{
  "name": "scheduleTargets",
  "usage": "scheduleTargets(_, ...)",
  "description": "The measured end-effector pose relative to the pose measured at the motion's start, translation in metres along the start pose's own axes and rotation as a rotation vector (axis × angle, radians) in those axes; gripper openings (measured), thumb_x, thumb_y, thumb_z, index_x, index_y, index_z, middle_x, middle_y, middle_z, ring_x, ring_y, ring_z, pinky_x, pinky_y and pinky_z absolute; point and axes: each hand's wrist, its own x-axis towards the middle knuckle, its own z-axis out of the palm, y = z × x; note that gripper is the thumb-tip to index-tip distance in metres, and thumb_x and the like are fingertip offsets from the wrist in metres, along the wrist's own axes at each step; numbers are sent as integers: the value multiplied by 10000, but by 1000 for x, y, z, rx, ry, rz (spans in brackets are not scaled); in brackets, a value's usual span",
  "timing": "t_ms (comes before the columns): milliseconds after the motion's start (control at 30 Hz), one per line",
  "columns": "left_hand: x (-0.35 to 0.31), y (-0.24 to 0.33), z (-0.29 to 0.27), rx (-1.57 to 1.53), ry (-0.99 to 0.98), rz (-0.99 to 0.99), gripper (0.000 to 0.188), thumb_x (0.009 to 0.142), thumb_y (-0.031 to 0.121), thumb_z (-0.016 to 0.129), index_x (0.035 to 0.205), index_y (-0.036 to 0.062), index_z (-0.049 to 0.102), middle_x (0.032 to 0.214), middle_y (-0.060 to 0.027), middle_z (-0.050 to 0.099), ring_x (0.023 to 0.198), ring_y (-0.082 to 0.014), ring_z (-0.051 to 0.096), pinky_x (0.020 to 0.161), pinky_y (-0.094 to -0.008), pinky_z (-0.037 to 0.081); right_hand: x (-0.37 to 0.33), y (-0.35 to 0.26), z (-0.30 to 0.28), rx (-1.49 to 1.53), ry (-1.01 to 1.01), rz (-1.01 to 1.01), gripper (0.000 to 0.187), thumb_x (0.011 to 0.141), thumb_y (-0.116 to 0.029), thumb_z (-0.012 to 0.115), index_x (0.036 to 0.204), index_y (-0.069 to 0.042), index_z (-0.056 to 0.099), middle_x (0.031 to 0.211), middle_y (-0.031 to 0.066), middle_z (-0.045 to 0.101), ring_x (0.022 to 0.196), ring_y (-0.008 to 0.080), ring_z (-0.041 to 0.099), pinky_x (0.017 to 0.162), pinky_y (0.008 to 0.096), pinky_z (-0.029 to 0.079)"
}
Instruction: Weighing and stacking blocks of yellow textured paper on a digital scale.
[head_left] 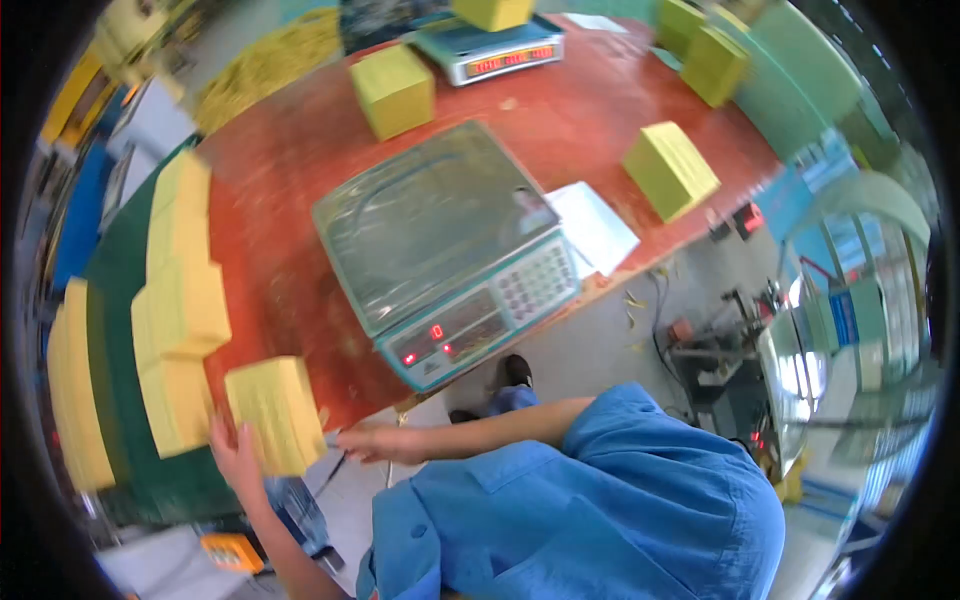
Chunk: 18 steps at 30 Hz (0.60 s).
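Observation:
A yellow block (275,415), like a bundle of paper sheets with faint markings on its face, is at the near left edge of the red table. My left hand (237,460) is against its left side, fingers pointing up, thumb near its face. My right hand (375,443) is just right of the block, fingers closed around something small and pale that I cannot make out. Beyond both hands stands a teal counting scale (430,230) with a bare metal pan and a lit red display.
Yellow blocks (180,310) line the green surface on the left. A paper sheet (597,228) lies beside the scale. Another yellow block (670,170) sits at right, one (393,92) farther back near a second scale (485,50). A standing fan (860,310) is at right.

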Motion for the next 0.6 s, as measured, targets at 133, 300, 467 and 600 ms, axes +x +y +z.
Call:
scheduleTargets(133,-14,49,38,-541,-384,-380,525,953,302,561,1355,-22,463,1342,-169,509,1185,-262,541,995,-356,431,-26,-35,11,44,19,-127,605,883,-566,608,1231,-77,528,1121,9,509,1024,101,501,935,289,405)
scheduleTargets(300,-91,82,47,-695,-455,-435,560,971,339,509,1404,2,395,1338,-154,509,1177,-259,551,986,-385,448,-50,-22,-10,-268,159,-234,825,834,-570,663,1364,19,434,1321,150,517,1222,225,495,1019,354,396)
scheduleTargets(467,-132,31,71,-1005,-383,-514,574,987,378,454,1422,14,363,1386,-155,476,1235,-290,512,999,-424,450,-85,-44,-17,-550,156,-228,867,780,-531,731,1348,59,447,1275,220,565,1180,295,551,983,364,439)
scheduleTargets(600,-167,15,94,-1048,-233,-439,556,999,382,429,1441,55,346,1420,-131,450,1247,-266,502,1006,-414,446,-134,-74,-39,-639,24,-284,771,813,-489,714,1309,56,488,1209,214,605,1135,297,582,955,370,460)
